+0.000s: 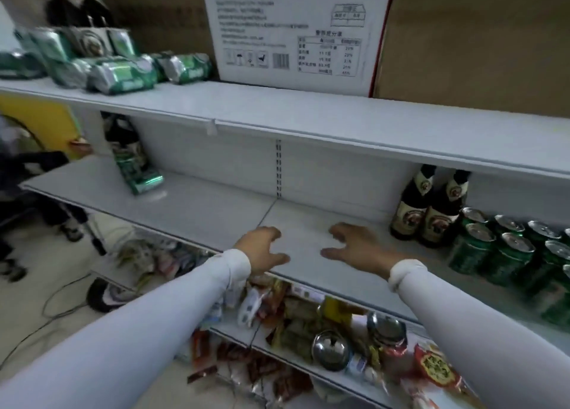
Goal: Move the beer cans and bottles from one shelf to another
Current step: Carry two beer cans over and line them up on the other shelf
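Both hands hover empty over the bare middle of the middle shelf (216, 205). The left hand (262, 249) and the right hand (354, 245) face each other, each with fingers loosely spread and slightly curled, holding nothing.

The stock to be moved lies to the right. Two brown beer bottles (430, 205) stand upright against the back panel, long axes vertical. Just beside them, toward the shelf's front and right, stands a block of upright green beer cans (505, 248), tops showing.

The right hand is plainly the nearer; the bottles lie just beyond and to the right of its fingers, and the left hand is well apart from them. A reach to the right with a sideways wrap round a bottle's body seems the likely next move.

Other stock: one green can (137, 168) leans at the left end of the same shelf, below a dark bottle, partly blurred. Green cans lie on their sides on the upper shelf (308, 106), left of a printed carton (296, 29). Snack packets (277, 316) fill the lower shelf.
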Available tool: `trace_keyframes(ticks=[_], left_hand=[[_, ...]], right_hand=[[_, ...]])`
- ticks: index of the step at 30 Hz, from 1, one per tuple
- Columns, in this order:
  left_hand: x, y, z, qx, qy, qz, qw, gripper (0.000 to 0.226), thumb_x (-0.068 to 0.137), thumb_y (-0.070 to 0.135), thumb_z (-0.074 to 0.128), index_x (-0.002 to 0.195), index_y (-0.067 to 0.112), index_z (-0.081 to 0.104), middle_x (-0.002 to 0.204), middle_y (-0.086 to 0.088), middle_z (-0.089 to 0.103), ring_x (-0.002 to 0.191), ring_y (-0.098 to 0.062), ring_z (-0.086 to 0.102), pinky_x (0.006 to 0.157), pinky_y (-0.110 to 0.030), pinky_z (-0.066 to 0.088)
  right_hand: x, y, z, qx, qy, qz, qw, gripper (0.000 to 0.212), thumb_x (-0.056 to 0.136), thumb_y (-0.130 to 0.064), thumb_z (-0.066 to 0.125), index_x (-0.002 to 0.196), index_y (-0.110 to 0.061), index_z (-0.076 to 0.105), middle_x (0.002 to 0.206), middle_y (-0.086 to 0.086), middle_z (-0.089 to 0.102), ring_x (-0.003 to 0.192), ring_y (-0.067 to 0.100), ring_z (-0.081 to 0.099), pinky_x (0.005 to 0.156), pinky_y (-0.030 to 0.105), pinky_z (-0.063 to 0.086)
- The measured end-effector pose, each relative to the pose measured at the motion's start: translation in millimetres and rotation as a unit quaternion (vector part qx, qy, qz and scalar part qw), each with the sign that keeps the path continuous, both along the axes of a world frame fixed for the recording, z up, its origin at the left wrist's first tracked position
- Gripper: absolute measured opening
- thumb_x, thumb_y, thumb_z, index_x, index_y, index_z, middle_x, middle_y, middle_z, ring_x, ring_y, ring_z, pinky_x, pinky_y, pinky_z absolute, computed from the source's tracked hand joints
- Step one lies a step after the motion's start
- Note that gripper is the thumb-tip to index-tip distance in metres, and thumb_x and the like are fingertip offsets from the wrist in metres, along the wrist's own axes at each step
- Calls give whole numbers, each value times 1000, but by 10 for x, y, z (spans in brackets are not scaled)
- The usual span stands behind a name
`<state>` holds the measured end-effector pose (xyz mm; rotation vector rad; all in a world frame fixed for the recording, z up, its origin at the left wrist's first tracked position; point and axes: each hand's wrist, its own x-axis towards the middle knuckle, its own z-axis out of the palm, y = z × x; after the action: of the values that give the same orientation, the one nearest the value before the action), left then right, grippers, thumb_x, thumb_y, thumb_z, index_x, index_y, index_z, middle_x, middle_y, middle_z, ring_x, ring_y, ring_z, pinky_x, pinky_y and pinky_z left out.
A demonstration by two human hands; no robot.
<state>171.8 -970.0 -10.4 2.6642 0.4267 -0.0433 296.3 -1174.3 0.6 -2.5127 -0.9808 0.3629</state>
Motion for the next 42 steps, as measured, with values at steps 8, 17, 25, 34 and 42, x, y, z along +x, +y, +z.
trace_keyframes(ticks=[8, 17, 25, 34, 42], left_hand=[[-1279, 1285, -103, -10, -5, 135, 991, 64, 72, 57, 66, 122, 19, 57, 124, -2, 60, 113, -22, 58, 92, -30, 48], [-2089, 3188, -168, -32, -24, 185, 982, 58, 75, 49, 68, 126, 21, 57, 124, 0, 60, 110, -17, 58, 92, -28, 47], [-2304, 4480, -219, -15, -7, 177, 984, 50, 85, 39, 66, 128, 15, 54, 125, -2, 58, 111, -20, 57, 86, -24, 44], [-1743, 5478, -356, -19, -8, 149, 989, 58, 84, 44, 66, 132, 16, 49, 132, -5, 54, 116, -20, 55, 97, -31, 47], [-730, 6326, -132, 3, -16, 128, 992, 69, 85, 47, 64, 142, 16, 40, 142, -4, 46, 121, -20, 53, 102, -29, 41]], right_hand=[[-649, 1535, 54, -13, -23, 137, 990, 66, 87, -53, 65, 140, -17, 48, 136, 1, 56, 120, 17, 56, 99, 29, 44], [-1091, 3382, 97, -21, -42, 156, 987, 60, 88, -50, 65, 137, -16, 52, 132, 2, 58, 116, 17, 57, 93, 28, 45], [-1345, 4545, -6, -46, -43, 162, 985, 62, 89, -50, 64, 139, -17, 49, 136, 1, 56, 119, 17, 55, 97, 29, 45], [-698, 5591, -209, -37, -82, 138, 986, 71, 86, -52, 65, 146, -22, 40, 147, 0, 43, 131, 19, 45, 105, 29, 37], [-158, 6393, -413, -31, -151, 192, 969, 74, 85, -38, 71, 147, -16, 38, 151, 4, 38, 138, 24, 36, 109, 31, 33]])
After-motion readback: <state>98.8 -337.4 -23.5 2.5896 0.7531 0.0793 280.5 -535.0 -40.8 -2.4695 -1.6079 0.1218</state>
